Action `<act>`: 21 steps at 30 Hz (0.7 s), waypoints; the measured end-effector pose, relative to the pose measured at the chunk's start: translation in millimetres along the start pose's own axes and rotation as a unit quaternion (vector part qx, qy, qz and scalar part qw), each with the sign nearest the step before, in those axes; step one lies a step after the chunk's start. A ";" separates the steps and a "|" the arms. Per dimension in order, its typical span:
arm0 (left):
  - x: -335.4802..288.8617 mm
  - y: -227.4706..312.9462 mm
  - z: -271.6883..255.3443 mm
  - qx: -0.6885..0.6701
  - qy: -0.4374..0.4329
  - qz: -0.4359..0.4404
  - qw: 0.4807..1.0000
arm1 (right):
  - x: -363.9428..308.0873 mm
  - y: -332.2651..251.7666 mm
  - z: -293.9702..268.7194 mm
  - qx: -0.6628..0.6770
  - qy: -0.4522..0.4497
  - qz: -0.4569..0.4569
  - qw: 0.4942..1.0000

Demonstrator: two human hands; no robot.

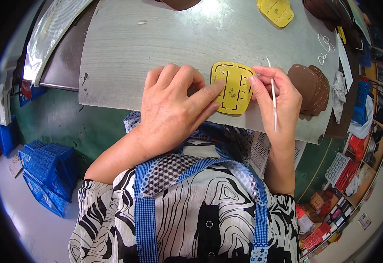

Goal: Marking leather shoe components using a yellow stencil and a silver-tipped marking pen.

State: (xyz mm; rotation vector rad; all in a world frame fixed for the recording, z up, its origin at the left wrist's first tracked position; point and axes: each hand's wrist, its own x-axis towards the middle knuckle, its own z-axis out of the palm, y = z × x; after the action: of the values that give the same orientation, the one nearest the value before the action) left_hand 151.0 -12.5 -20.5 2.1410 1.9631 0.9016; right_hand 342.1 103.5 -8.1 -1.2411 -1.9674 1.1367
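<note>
The grey tabletop (117, 57) is cut off at 12 o'clock. The left hand (171, 103), bent but unclasped, rests fingertips on the yellow template (235, 90), which lies toward its 2 o'clock. The right hand (281, 98), apart from the left, has the template toward its 9 o'clock; any grip beneath is hidden. Brown pieces (312, 90), partly covered, lie at the template's 3 o'clock. The right hand clasps a slim white stick (274, 109), partly hidden by a finger.

Classed as workshop by grey worktable (156, 39), 12 o'clock; brown cut pieces (308, 90), 2; loaded shelves (382, 126), 3; blue crates (53, 168), 8.
</note>
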 end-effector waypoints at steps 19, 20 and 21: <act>3.0 -1.2 1.7 0.031 0.000 0.011 0.999 | 24.9 -15.2 20.4 -0.061 -0.111 -0.252 0.959; 3.4 -0.5 -0.2 0.032 -0.005 0.009 0.999 | 26.4 -15.3 21.4 -0.061 -0.112 -0.251 0.960; 4.0 -0.4 -1.0 0.033 -0.008 0.009 0.999 | 27.9 -15.1 21.9 -0.067 -0.100 -0.232 0.965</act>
State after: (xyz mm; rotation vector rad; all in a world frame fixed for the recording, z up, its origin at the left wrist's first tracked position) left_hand 150.1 -9.0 -18.5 2.1960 1.9961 0.8304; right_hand 306.2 117.4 -5.6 -0.6826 -2.3555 0.9276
